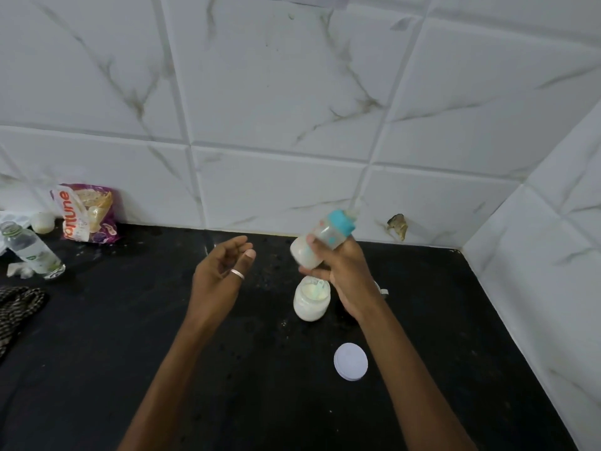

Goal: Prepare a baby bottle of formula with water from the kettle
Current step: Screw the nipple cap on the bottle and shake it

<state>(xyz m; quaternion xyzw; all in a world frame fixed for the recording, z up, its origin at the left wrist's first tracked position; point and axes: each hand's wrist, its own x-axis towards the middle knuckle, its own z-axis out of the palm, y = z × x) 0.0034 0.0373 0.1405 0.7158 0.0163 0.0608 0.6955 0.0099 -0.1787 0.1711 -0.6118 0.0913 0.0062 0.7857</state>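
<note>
Holding the baby bottle (320, 242) up in the right hand (346, 275), just right of frame center, fingers wrapped round the lower body, thumb across the front. Tilting it w/ the teal collar (341, 222) pointing to the upper right and the clear teat barely showing against the tiles. Looking milky white inside, esp. toward the base at lower left. Left hand (218, 278) hovering left of center, palm turned toward the bottle, fingers loosely spread and curled, gripping nothing, silver ring (237, 274) sitting on one finger. Not touching the bottle, small gap btw them.

Sitting right under the bottle on the black countertop (130, 353): open formula jar (311, 301) w/ pale powder and what's prob a scoop inside, hard to tell. Lying flat below that, toward the lower center-right, a round white lid (350, 361), apart from the jar.

Leaning at the far left against the marble-look wall tiles (276, 92): purple "Fortune" packet (87, 213). Lying next to it, a clear plastic bottle (32, 252) tipped on its side, cap off, plus a small white container (42, 222) behind it. Peeking in at the left edge, a patterned cloth (16, 307).
</note>
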